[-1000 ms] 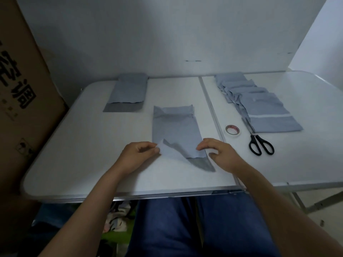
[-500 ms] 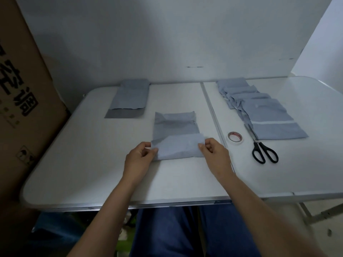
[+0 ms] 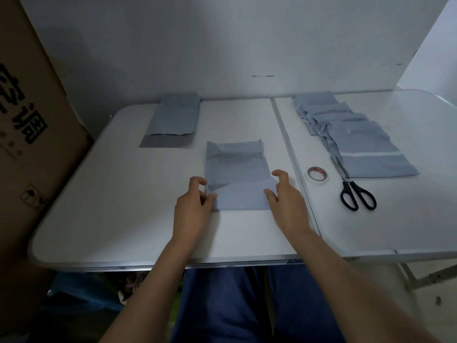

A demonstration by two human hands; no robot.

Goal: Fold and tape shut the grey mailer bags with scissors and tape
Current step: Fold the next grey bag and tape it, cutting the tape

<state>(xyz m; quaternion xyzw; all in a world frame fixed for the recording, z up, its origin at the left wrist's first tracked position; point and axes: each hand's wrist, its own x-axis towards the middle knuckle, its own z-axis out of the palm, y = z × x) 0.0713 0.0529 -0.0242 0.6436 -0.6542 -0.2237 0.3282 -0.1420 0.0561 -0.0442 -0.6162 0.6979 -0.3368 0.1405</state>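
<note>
The mailer bag (image 3: 236,169) lies in the middle of the table (image 3: 123,194), its near end folded up. The left hand (image 3: 194,206) and the right hand (image 3: 284,201) each pinch one side of the fold. Better to press the crease flat and even before taking the tape (image 3: 317,173).

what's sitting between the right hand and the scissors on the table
In the head view, the tape roll lies flat on the table between the right hand and the scissors, just past the table's centre seam, touching neither.
</note>
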